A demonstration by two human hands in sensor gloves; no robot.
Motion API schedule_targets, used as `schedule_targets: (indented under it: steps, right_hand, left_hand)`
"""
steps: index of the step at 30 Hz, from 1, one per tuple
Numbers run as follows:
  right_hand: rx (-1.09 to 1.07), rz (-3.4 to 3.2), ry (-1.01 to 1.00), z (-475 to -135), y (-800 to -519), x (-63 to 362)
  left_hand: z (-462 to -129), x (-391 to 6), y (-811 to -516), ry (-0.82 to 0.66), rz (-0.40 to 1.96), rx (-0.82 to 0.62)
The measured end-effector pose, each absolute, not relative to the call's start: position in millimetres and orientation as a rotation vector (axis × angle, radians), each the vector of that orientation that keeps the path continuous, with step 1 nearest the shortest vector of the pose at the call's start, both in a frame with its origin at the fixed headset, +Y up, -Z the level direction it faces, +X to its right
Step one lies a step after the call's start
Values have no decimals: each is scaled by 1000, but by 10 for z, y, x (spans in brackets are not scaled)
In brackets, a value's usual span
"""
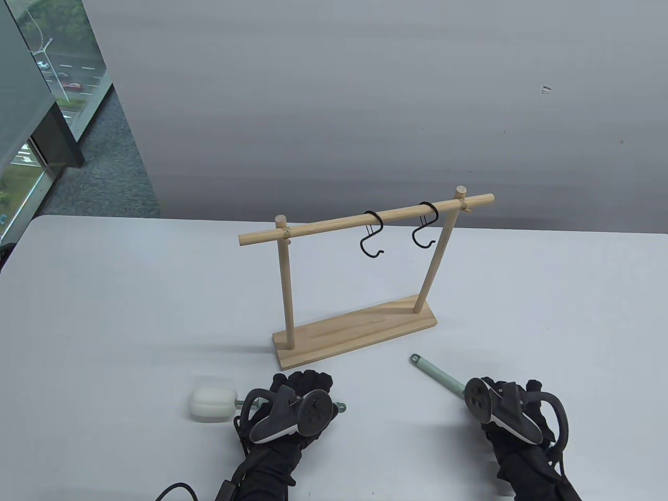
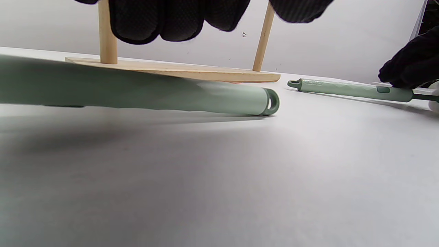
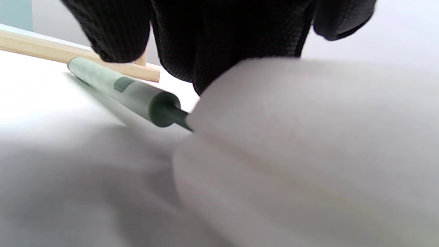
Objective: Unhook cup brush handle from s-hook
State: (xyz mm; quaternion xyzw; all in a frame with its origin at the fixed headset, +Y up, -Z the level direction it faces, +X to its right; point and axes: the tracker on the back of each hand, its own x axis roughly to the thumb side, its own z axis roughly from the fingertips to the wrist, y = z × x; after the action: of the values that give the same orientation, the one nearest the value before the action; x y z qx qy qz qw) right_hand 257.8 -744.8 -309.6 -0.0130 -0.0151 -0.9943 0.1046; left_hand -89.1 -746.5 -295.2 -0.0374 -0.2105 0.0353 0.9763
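Two cup brushes lie flat on the white table. The left brush has a white sponge head (image 1: 210, 404) and a pale green handle (image 2: 171, 94) whose end loop (image 1: 340, 406) sticks out past my left hand (image 1: 308, 378). That hand hovers over the handle with its fingers (image 2: 154, 20) hanging clear above it. The right brush's handle (image 1: 437, 371) points toward the rack. My right hand (image 1: 527, 391) lies over its sponge head (image 3: 308, 154), fingers (image 3: 223, 34) touching the sponge. Two black S-hooks (image 1: 372, 235) (image 1: 425, 227) hang empty on the rail.
The wooden rack (image 1: 355, 334) stands just beyond both hands, its base close to the left fingertips, and shows in the left wrist view (image 2: 192, 70). The table's left edge (image 1: 15, 250) lies far left. A cable (image 1: 175, 489) trails from the left wrist.
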Motion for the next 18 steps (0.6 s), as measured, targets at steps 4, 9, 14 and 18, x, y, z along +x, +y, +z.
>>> schedule_targets:
  steps: [4, 9, 14, 18]
  right_hand:
    - [-63, -2950, 22, -3057, -7411, 2555]
    - [-158, -2981, 93, -3002, -7402, 2477]
    - [-303, -2972, 126, -2951, -7428, 2325]
    - [-428, -2905, 169, -2918, -7465, 2196]
  left_hand:
    - [-2951, -880, -7462, -418, 41, -68]
    - [-2953, -853, -7476, -403, -11, -71]
    - [-2960, -851, -7508, -378, -74, -104]
    - [-2962, -850, -7540, -344, -150, -157]
